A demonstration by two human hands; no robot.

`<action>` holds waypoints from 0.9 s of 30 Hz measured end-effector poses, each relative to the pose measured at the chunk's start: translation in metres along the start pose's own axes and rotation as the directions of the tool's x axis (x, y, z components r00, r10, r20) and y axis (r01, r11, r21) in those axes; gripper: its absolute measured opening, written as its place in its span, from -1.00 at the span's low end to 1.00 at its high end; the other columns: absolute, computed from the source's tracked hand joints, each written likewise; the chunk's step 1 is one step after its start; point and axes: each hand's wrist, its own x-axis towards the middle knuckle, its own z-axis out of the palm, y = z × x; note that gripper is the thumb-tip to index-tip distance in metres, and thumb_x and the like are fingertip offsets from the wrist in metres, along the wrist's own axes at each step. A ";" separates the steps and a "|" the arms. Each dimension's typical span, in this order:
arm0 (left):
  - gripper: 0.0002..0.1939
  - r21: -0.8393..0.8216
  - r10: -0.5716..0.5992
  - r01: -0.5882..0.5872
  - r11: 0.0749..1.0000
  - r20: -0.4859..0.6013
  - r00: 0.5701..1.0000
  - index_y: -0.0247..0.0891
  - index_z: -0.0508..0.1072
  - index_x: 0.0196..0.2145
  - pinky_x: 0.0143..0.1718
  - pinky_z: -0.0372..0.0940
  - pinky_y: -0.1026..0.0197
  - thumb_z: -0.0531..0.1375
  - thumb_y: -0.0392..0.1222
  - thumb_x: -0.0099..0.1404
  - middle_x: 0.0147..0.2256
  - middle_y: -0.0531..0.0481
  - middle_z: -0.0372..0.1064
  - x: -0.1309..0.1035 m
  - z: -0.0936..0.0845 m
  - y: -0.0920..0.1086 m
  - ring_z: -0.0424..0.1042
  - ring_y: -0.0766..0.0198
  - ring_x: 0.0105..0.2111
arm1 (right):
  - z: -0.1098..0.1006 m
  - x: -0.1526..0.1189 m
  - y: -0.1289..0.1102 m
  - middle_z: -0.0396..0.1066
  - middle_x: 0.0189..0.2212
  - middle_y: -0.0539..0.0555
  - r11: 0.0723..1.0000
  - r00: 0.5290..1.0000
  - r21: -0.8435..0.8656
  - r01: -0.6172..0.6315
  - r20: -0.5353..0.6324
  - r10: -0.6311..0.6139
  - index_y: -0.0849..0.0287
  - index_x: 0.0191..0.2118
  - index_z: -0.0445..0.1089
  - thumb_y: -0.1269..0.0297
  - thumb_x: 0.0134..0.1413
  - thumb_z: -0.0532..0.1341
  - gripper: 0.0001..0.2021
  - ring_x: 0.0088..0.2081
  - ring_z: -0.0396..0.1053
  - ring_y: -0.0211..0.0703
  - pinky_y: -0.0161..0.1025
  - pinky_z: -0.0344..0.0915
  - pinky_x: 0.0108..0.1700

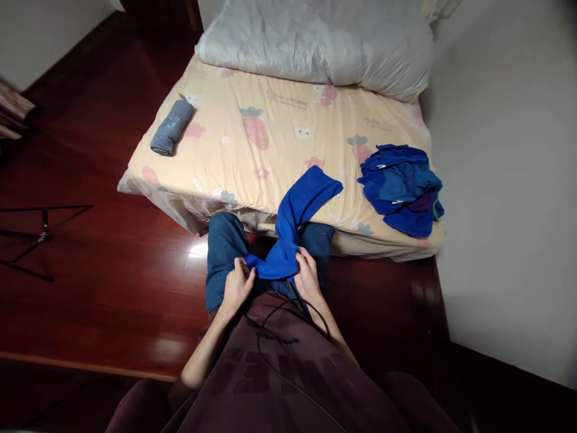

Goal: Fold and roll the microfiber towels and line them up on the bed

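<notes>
A long blue towel stretches from my lap onto the front of the bed, its far end lying on the sheet and twisted partway along. My left hand pinches its near left corner between thumb and fingers. At the near right corner, my right hand grips the cloth. The near edge hangs between both hands, just over my thighs. To the right on the bed lies a loose pile of blue cloths, with a bit of purple and some white tags showing.
A rolled grey-blue towel lies at the bed's left side. Across the back of the patterned bed sheet is a bunched pale quilt. Thin black stand legs rest on the floor at left. A wall borders the right.
</notes>
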 end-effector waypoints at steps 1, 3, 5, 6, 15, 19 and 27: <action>-0.72 0.052 0.035 -0.034 0.998 -0.030 0.999 -0.15 0.27 -0.18 -0.40 0.26 0.24 0.24 0.02 0.31 -0.51 0.14 0.33 -0.001 -0.002 0.004 0.41 0.24 -0.53 | 0.005 -0.004 0.002 0.59 -0.28 -0.03 1.000 0.999 -0.001 -0.023 0.025 0.023 0.11 -0.17 0.54 0.10 0.07 0.37 -0.74 -0.26 0.49 -0.21 -0.29 0.43 -0.12; -0.73 0.016 0.081 -0.080 0.997 -0.034 0.996 -0.16 0.35 -0.17 -0.29 0.32 0.22 0.22 0.06 0.34 -0.40 0.05 0.43 -0.002 -0.004 0.016 0.47 0.21 -0.40 | 0.015 -0.011 0.009 0.59 -0.32 -0.03 0.998 0.995 -0.031 -0.052 0.080 0.054 0.11 -0.15 0.55 0.09 0.06 0.39 -0.72 -0.32 0.49 -0.20 -0.29 0.43 -0.18; -0.67 -0.161 0.097 -0.083 0.983 0.078 0.992 -0.18 0.43 -0.11 -0.15 0.38 0.19 0.19 0.12 0.38 -0.23 -0.04 0.52 0.002 -0.004 0.031 0.52 0.18 -0.23 | 0.023 -0.016 0.015 0.60 -0.34 -0.02 0.996 0.987 -0.083 -0.044 0.151 0.056 0.12 -0.14 0.58 0.10 0.05 0.42 -0.72 -0.33 0.50 -0.19 -0.28 0.44 -0.19; -0.63 -0.255 0.102 -0.062 0.965 0.144 0.984 -0.20 0.47 -0.08 -0.09 0.38 0.18 0.17 0.15 0.39 -0.16 -0.07 0.54 0.006 -0.003 0.037 0.52 0.17 -0.15 | 0.026 -0.018 0.017 0.60 -0.33 0.00 0.993 0.980 -0.111 -0.027 0.193 0.048 0.12 -0.15 0.59 0.11 0.05 0.42 -0.72 -0.32 0.51 -0.17 -0.27 0.45 -0.18; -0.68 -0.248 0.139 -0.113 0.962 0.091 0.986 -0.24 0.54 -0.09 -0.06 0.37 0.14 0.25 0.03 0.33 -0.14 -0.09 0.54 0.032 0.004 0.041 0.49 0.13 -0.13 | 0.023 -0.020 0.029 0.65 -0.24 0.05 0.939 0.889 -0.321 0.124 0.457 0.038 0.12 -0.11 0.65 0.15 0.14 0.34 -0.74 -0.20 0.57 -0.10 -0.13 0.50 -0.01; -0.75 0.010 0.288 -0.288 0.957 -0.074 0.955 -0.24 0.53 -0.11 -0.03 0.38 0.10 0.18 -0.05 0.40 -0.05 -0.17 0.41 0.019 -0.003 0.034 0.45 0.09 -0.03 | 0.022 -0.022 0.031 0.65 -0.24 0.04 0.916 0.847 -0.367 0.165 0.528 0.059 0.11 -0.08 0.65 0.13 0.17 0.32 -0.72 -0.21 0.58 -0.08 -0.11 0.51 -0.02; -0.67 0.111 0.336 -0.357 0.927 0.171 0.926 -0.22 0.47 0.09 -0.07 0.41 0.15 0.01 -0.21 0.51 -0.11 -0.15 0.48 -0.002 -0.018 0.031 0.53 0.13 -0.14 | 0.031 -0.013 -0.010 0.63 -0.15 0.05 0.768 0.840 -0.452 0.454 0.504 -0.200 0.02 -0.10 0.65 0.24 0.26 0.24 -0.78 -0.13 0.55 -0.08 -0.13 0.46 0.05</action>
